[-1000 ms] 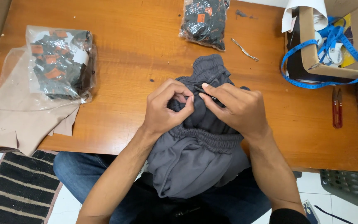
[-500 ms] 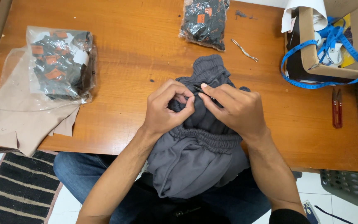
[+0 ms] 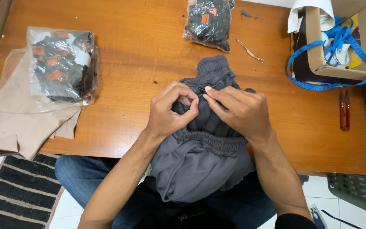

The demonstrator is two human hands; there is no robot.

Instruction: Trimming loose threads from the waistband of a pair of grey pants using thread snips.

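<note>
1. My left hand (image 3: 168, 111) is curled up, with the fingers bent in and pressed onto the dark grey cloth garment with a stretchy gathered band (image 3: 204, 152). The thumb and first finger pinch a little bit of the cloth.
2. My right hand (image 3: 238, 111) has its finger and thumb pressed together on the same bit of cloth. The tips of both hands almost touch each other.
3. The grey garment lies with its long side going away from me. One bunched end points to the far side of the orange-brown wooden table (image 3: 128, 55). The other end hangs off the near edge onto my lap, over my blue jeans (image 3: 81, 178).
4. Both my arms come up from the bottom and lean in toward the middle. My wrists rest on the garment.
5. To my left lies a clear plastic bag of black and orange things (image 3: 60, 63) on top of a flat beige cloth (image 3: 22, 123).
6. Another clear bag of black things (image 3: 210, 21) sits at the far edge.
7. To my right is a brown cardboard box (image 3: 361, 42) with a blue measuring tape (image 3: 318, 85) hanging out. Small red snips (image 3: 344, 109) lie near it.
</note>
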